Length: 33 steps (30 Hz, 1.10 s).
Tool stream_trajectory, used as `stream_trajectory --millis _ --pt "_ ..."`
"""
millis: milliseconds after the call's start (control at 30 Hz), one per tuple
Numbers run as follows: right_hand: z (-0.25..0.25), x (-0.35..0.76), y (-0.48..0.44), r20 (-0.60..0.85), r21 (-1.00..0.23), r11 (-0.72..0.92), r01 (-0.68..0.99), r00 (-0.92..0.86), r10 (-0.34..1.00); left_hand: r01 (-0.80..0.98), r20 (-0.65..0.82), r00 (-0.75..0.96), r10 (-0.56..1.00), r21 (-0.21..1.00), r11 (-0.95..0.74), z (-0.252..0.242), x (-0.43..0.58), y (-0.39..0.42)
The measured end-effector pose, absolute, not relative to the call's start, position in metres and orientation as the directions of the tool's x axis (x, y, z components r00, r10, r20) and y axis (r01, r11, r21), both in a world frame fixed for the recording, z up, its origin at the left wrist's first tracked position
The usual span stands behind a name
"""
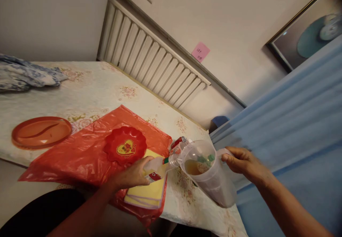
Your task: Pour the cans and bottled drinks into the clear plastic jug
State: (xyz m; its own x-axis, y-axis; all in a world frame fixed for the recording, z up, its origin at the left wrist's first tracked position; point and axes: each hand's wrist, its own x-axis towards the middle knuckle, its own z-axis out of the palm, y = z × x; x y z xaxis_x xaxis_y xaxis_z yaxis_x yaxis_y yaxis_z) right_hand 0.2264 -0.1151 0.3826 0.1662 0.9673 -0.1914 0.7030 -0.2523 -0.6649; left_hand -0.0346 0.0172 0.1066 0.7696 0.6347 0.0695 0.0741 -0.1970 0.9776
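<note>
My left hand (136, 173) is closed around a clear bottle (160, 169) with a red-and-white label and a green band. The bottle lies tilted, its neck at the rim of a translucent plastic pitcher (213, 183). My right hand (244, 162) grips the handle of that pitcher, which leans with its mouth towards the bottle. Inside the pitcher are brownish liquid (192, 166) and some green pieces (210, 158). Whether liquid is flowing between the two cannot be made out. Folded yellow cloths (149, 194) lie below the bottle.
A red scalloped dish (112, 146) rests on a red plastic sheet (85, 158) over the flowered tablecloth (112, 91). To the left is an orange-red oval lid or tray (41, 133). A red can (178, 142) stands behind the bottle. A blue curtain (301, 123) hangs at right.
</note>
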Motion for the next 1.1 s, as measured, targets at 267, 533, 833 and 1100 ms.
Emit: stream_trajectory --millis 267,533,833,1100 --pt "0.386 0.224 -0.112 -0.198 -0.644 -0.244 0.725 0.15 0.969 0.116 0.089 0.751 0.655 0.958 -0.263 0.098 -0.032 0.019" --pt "0.39 0.224 -0.11 -0.209 -0.605 -0.241 0.759 0.141 0.968 0.094 0.073 0.769 0.635 0.97 -0.226 0.104 -0.035 0.018" --pt "0.392 0.226 -0.109 -0.224 -0.604 -0.246 0.758 0.135 0.965 0.103 0.098 0.76 0.642 0.958 -0.268 0.102 -0.034 0.019" --pt "0.394 0.226 -0.107 -0.261 -0.572 -0.243 0.783 0.107 0.959 0.157 0.078 0.765 0.639 0.94 -0.302 0.101 -0.033 0.019"
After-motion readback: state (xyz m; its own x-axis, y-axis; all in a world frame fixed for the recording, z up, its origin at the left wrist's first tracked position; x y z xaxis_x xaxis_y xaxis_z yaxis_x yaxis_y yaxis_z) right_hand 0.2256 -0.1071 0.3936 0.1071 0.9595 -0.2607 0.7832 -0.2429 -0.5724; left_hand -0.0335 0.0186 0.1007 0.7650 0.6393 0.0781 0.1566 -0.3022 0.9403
